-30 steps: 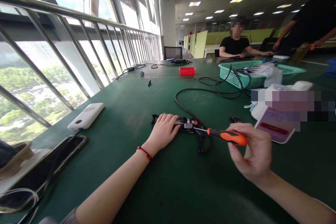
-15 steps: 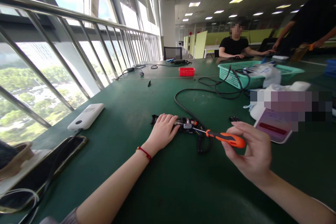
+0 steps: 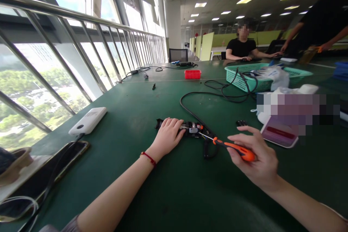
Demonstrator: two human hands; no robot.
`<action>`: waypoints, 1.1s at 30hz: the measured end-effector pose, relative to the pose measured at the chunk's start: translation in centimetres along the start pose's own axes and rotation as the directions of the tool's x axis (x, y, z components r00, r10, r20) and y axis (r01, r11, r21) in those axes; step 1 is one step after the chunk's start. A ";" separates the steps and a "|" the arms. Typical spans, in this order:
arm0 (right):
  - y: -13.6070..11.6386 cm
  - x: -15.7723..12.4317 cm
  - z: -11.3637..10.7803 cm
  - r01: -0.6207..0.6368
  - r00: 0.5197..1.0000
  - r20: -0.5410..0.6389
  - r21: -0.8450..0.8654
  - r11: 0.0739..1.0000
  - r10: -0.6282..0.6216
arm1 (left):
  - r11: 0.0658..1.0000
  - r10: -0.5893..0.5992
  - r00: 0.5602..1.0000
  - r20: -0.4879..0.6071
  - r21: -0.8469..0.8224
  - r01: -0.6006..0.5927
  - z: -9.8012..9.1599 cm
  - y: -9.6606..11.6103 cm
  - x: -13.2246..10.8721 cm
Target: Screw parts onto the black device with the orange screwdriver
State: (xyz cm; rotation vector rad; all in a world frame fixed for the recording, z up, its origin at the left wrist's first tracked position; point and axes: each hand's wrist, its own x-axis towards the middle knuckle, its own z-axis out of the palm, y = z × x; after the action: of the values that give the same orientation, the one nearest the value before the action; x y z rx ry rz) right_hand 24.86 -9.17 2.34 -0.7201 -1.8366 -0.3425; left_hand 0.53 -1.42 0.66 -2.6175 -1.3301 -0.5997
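Observation:
My left hand (image 3: 168, 136) lies palm down on a small black device (image 3: 190, 129) with exposed wires, pressing it to the green table (image 3: 152, 188). A red thread circles that wrist. My right hand (image 3: 258, 161) pinches the orange handle of a screwdriver (image 3: 233, 148), fingers closed round it. The metal tip points left and touches the open end of the device. A black cable (image 3: 201, 96) runs from the device back toward a basket.
A white power bank (image 3: 87, 120) and a dark phone (image 3: 54, 168) lie at the left. A pink-screened phone (image 3: 278, 136) lies right of my hand. Further back stand a teal basket (image 3: 244, 74) and a red tray (image 3: 192, 74). Two people in black sit and stand at the far right.
My right hand dropped a little and the screwdriver handle tilted downward, its tip staying at the device. My left hand has not moved.

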 end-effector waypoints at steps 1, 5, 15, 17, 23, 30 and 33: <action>0.1 -0.1 0.1 -0.014 0.999 -0.028 0.017 1.000 0.015 | 1.000 -0.001 1.000 0.003 0.002 0.001 0.0 0.0 0.0; 0.3 -0.4 0.2 -0.082 0.989 -0.112 0.094 0.992 0.092 | 1.000 -0.002 1.000 0.009 0.000 0.002 -0.1 -0.1 0.0; 0.3 -0.6 0.3 -0.085 0.992 -0.086 0.097 0.992 0.093 | 1.000 0.000 1.000 0.006 0.004 0.000 0.0 0.0 0.0; 0.4 -0.6 0.2 -0.074 0.994 -0.067 0.093 0.993 0.081 | 1.000 -0.001 1.000 0.006 0.003 0.001 0.0 -0.1 0.0; 0.2 -0.3 0.1 -0.026 1.000 -0.004 0.021 0.999 0.026 | 1.000 0.000 1.000 0.002 -0.011 0.000 0.0 -0.2 0.0; 0.0 -0.2 0.1 -0.041 0.999 -0.005 0.045 0.998 0.041 | 1.000 -0.002 1.000 0.010 0.003 0.002 0.0 -0.1 0.0; -0.2 0.1 -0.1 0.001 0.999 0.048 0.018 1.000 -0.002 | 1.000 -0.002 1.000 0.005 0.007 0.002 0.0 -0.1 0.0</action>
State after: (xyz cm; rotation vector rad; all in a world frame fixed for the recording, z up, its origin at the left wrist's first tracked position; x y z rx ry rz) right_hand 24.80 -9.35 2.51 -0.7201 -1.8838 -0.3120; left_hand 0.48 -1.33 0.62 -2.6144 -1.3346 -0.5882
